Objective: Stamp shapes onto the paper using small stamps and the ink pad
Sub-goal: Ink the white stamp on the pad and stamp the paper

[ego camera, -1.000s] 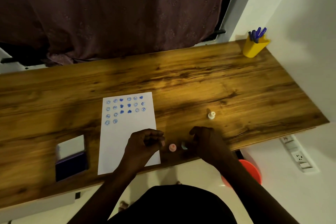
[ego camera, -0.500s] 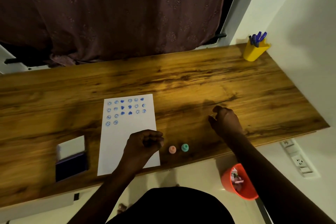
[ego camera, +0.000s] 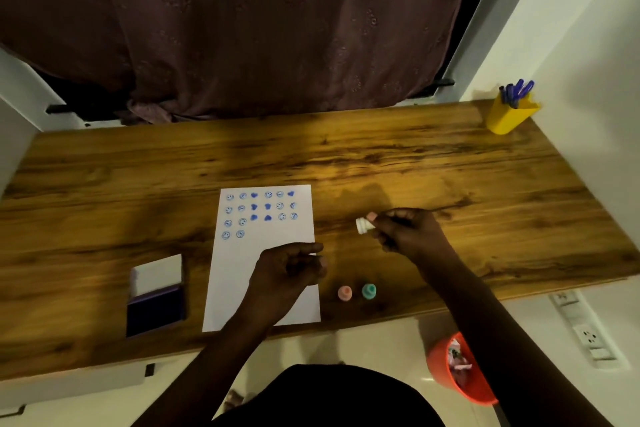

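Note:
A white sheet of paper [ego camera: 266, 274] lies on the wooden desk [ego camera: 415, 170], its top rows filled with blue smiley and heart prints. My right hand [ego camera: 408, 232] is raised just right of the paper and pinches a small white stamp [ego camera: 363, 225]. My left hand [ego camera: 291, 270] rests curled on the paper's lower right part; I see nothing in it. A pink stamp [ego camera: 345, 293] and a teal stamp [ego camera: 369, 290] stand upright near the desk's front edge. The open ink pad [ego camera: 156, 308], with a dark blue pad and a white lid, sits left of the paper.
A yellow pen holder [ego camera: 509, 114] with blue pens stands at the desk's far right corner. A dark curtain [ego camera: 259, 28] hangs behind the desk. An orange bin [ego camera: 457, 371] sits on the floor below the right front edge, next to a wall socket strip [ego camera: 581, 329].
My right hand left the teal stamp by the front edge, reached right to the white stamp, picked it up and carried it back toward the paper. My left hand stayed put.

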The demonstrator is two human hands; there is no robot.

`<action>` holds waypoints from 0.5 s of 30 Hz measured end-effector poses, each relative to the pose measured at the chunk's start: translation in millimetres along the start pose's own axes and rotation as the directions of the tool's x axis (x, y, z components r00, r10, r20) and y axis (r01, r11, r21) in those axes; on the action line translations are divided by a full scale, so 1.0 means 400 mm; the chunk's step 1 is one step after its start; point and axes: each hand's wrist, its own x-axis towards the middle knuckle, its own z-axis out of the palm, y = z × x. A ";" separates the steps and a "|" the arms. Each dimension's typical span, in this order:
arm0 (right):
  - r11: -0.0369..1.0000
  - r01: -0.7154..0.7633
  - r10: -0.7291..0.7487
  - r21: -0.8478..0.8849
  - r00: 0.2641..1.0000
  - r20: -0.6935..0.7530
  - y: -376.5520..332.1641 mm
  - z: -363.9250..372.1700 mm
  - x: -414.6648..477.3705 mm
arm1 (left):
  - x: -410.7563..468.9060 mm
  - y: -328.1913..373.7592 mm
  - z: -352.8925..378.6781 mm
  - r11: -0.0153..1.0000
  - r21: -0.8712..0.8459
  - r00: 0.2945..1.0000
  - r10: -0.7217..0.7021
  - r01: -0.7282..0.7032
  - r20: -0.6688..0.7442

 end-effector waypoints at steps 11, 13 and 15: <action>0.993 -0.105 0.082 0.057 0.945 0.317 -0.041 0.186 -0.076 | -0.035 0.030 -0.081 0.976 -0.195 0.995 0.083 -0.094 -0.061; 0.992 -0.098 0.064 0.081 0.936 0.346 -0.042 0.205 -0.081 | -0.044 0.031 -0.099 0.971 -0.201 0.991 0.112 -0.126 -0.079; 0.992 -0.078 0.036 0.097 0.925 0.379 -0.045 0.219 -0.083 | -0.052 0.026 -0.116 0.966 -0.211 0.987 0.129 -0.147 -0.097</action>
